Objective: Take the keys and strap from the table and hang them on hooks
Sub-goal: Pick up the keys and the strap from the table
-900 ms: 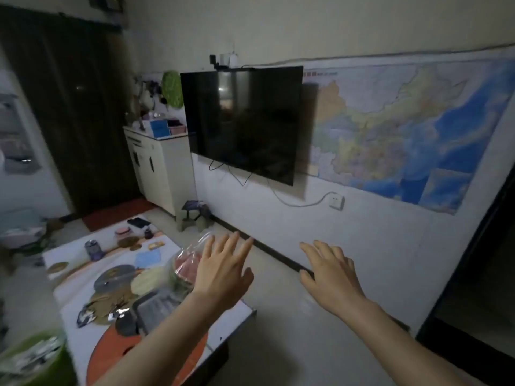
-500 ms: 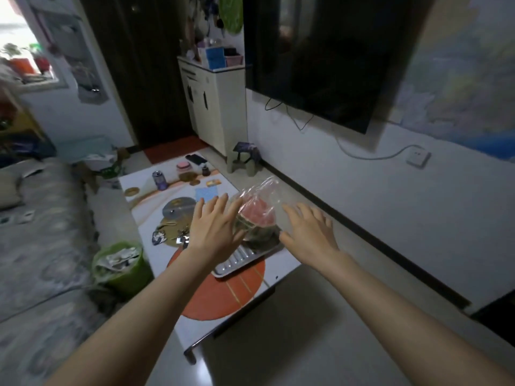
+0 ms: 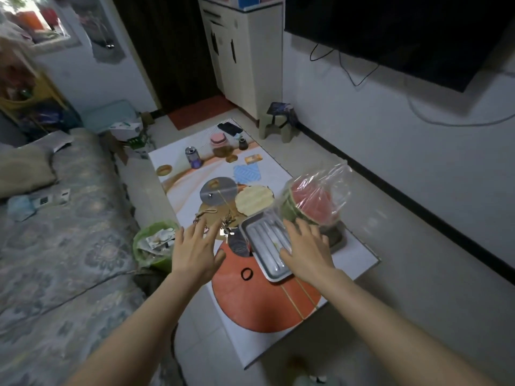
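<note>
Both hands held open and empty above a low table.

The left hand (image 3: pixel 195 253) is spread, palm down, its fingertips just short of the keys (image 3: pixel 227 227); the right hand (image 3: pixel 306 249) is likewise spread over a metal tray (image 3: pixel 264 246). The strap (image 3: pixel 204 214) is seen lying on the table (image 3: pixel 178 162) just beyond the left hand, beside the keys. A bagged watermelon (image 3: pixel 312 204) is set past the tray; a black hair tie (image 3: pixel 247 273) lies between the wrists.

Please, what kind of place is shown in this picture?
Most likely a home living room: a large black television hangs on the white wall, a grey patterned sofa runs along the left, and a low white table with printed circles stands between them, bearing a bagged cut watermelon.
</note>
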{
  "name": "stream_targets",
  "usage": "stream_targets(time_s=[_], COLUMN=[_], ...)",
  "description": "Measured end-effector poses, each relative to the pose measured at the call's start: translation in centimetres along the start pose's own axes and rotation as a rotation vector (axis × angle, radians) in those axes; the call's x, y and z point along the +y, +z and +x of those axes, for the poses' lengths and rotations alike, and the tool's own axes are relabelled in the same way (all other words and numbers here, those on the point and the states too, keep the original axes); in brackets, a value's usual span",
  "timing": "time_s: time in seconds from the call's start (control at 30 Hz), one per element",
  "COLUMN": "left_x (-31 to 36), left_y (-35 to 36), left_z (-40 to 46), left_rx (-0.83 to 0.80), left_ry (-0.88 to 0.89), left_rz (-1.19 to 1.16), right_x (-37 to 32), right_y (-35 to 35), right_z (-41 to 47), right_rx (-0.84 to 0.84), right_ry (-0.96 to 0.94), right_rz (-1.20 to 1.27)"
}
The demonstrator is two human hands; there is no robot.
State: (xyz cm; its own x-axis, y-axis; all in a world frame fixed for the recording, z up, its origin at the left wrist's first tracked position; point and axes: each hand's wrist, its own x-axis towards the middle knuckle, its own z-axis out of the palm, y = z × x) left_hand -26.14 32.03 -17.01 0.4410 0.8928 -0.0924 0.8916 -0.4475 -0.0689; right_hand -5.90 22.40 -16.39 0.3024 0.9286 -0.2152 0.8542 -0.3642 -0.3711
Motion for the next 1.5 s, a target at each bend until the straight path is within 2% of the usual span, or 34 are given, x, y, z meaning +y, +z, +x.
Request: stream_targets(time_s=[0.2, 0.4, 0.53, 0.7, 0.8, 0.97, 1.27, 1.5], left_x=[-2.5, -8.6, -12.7, -16.9, -18.4, -19.9, -21.3, -21.8], left_y=[3.0, 6.2, 9.7, 13.3, 15.1, 18.3, 26.3, 32.8], left_z=[7.1, 13.7, 19.4, 26.0, 28.5, 32.6, 39.2, 43.1], left_rx=[-0.101, -0.192, -0.272, -0.315, -0.356, -0.409, -0.422, -0.416], left_ry=[-0.036, -0.018, 0.116, 0.355, 0.423, 0.474, 0.460, 0.480], left_rz=[-0.058, -0.082, -0.038, 0.016, 0.046, 0.054, -0.003, -0.034], right_x=[-1.8, -5.4, -7.9, -11.7, -13.5, -14.4, -14.7, -14.4], right_y=[3.8, 8.0, 11.8, 16.9, 19.7, 23.3, 29.9, 35.5], right_z=[8.9, 15.6, 19.5, 22.3, 23.7, 27.0, 35.5, 40.7], right_rx=[-0.085, -0.137, -0.118, -0.093, -0.097, -0.029, 0.028, 0.083], right_ry=[0.026, 0.087, 0.198, 0.437, 0.531, 0.614, 0.712, 0.876], right_rz=[0.012, 0.041, 0.076, 0.137, 0.166, 0.228, 0.370, 0.336])
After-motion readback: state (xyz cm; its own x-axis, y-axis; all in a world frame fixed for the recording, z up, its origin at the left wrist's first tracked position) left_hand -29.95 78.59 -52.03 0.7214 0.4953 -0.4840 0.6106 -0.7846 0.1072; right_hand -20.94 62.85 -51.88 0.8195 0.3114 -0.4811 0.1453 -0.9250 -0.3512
